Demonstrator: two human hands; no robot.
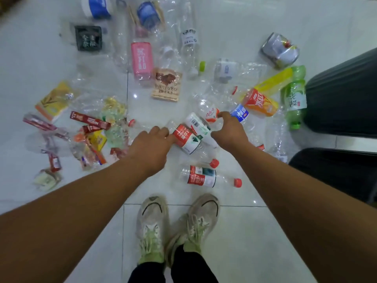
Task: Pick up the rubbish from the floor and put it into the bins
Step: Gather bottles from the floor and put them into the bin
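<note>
While the person stoops over the tiled floor (265,27), both bare arms reach down to a red-labelled bottle (184,138) lying on its side among the rubbish. The left hand (152,144) is at that bottle's clear end, fingers bent over it and thumb against the red label, so it appears to pinch it. Just right of the red-labelled bottle and touching it lies a white-labelled bottle (199,124); the right hand (229,130) curls round this one, forefinger above and thumb below.

Nearer the person than the red-labelled bottle lies a capped bottle (202,176) with a red cap, and nearer still stand two pale shoes (153,225). Left of the red-labelled bottle is a heap of snack wrappers (89,129). Beyond it, further from the person, lies a pink-labelled bottle (141,60) among clear crushed bottles. Well to its right are an orange-labelled bottle (260,102) and a green bottle (294,99), and past those, at the picture's edge, two dark bins (342,94).
</note>
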